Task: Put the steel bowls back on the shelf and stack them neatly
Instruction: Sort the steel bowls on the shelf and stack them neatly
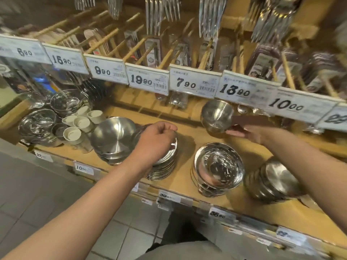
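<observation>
On the wooden shelf stand several stacks of steel bowls. My left hand rests with curled fingers on top of a middle stack of bowls, gripping its rim. Left of it leans a tilted bowl stack. My right hand holds a single steel bowl tilted in the air above the back of the shelf. Below it sits an upright stack with a shiny bowl on top. At the far right another stack leans sideways under my right forearm.
White cups and wrapped steel bowls crowd the shelf's left end. An upper shelf edge with price tags overhangs the back, with packed cutlery above. A grey tiled floor lies below.
</observation>
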Demonstrator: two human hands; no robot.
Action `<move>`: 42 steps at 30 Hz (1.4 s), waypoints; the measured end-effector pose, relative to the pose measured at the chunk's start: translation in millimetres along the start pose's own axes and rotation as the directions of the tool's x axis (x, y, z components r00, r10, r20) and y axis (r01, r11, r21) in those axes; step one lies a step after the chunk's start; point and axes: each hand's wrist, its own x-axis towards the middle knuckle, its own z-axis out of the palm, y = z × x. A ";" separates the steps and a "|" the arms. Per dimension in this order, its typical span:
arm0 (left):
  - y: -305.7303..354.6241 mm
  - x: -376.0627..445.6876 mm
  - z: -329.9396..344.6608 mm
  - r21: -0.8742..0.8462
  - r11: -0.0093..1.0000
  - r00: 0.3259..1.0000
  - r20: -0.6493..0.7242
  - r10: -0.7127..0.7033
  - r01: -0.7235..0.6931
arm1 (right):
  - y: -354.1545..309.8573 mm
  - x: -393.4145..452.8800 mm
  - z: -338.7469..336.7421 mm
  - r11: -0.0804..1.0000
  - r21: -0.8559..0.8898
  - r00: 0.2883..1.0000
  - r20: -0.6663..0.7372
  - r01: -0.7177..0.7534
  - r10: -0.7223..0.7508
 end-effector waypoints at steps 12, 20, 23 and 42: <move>15.0 -29.4 75.9 0.038 0.996 0.908 0.415 0.056 -0.079 | 29.7 -153.5 -37.3 0.991 0.123 0.969 -0.232 -0.054 0.082; 18.0 -46.0 143.4 -0.006 0.997 0.910 0.409 0.073 -0.077 | 50.0 -196.2 -63.8 0.979 0.205 0.969 -0.244 0.010 0.041; 25.0 -42.2 164.8 0.035 0.999 0.914 0.405 0.014 -0.030 | 49.9 -189.1 -94.9 0.993 0.106 0.947 -0.321 0.057 -0.020; -8.2 -43.3 230.5 0.286 0.958 0.993 0.118 -0.010 -0.024 | 119.0 -130.5 -158.2 0.962 -0.212 0.924 -0.303 0.174 -0.235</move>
